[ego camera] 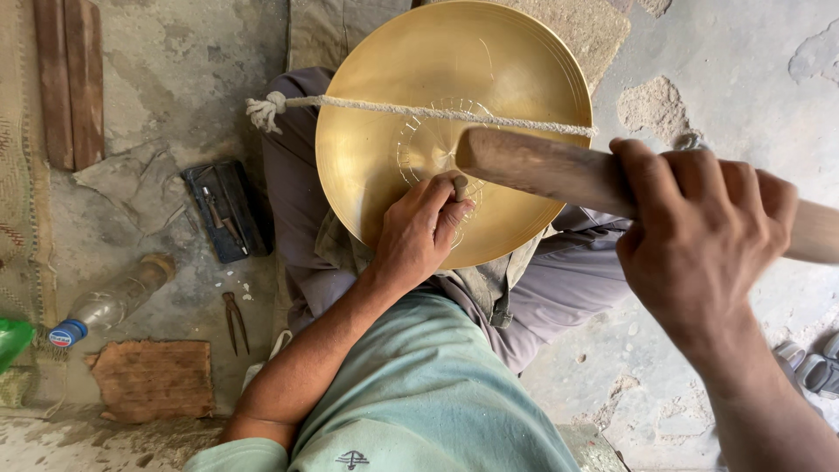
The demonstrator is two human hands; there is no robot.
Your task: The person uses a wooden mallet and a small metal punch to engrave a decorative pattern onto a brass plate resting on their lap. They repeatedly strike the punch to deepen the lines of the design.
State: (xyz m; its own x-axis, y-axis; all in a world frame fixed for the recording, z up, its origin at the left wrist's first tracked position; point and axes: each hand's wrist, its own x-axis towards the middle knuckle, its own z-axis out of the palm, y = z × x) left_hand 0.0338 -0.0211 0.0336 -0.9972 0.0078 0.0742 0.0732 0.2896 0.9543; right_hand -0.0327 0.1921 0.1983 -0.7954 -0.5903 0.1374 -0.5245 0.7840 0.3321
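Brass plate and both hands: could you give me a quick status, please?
Left hand pinches a small punch on the brass plate. Right hand grips a wooden mallet over it. Rope crosses the plate.

A taut rope [437,114] crosses the brass plate [376,87], barring its middle; bare concrete floor [734,79] lies open rightward.

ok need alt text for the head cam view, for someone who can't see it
Seen from above, a seated person's left hand presses a small punch onto a brass dish in the lap, while the right hand grips a wooden mallet above it. A rope crosses the dish.
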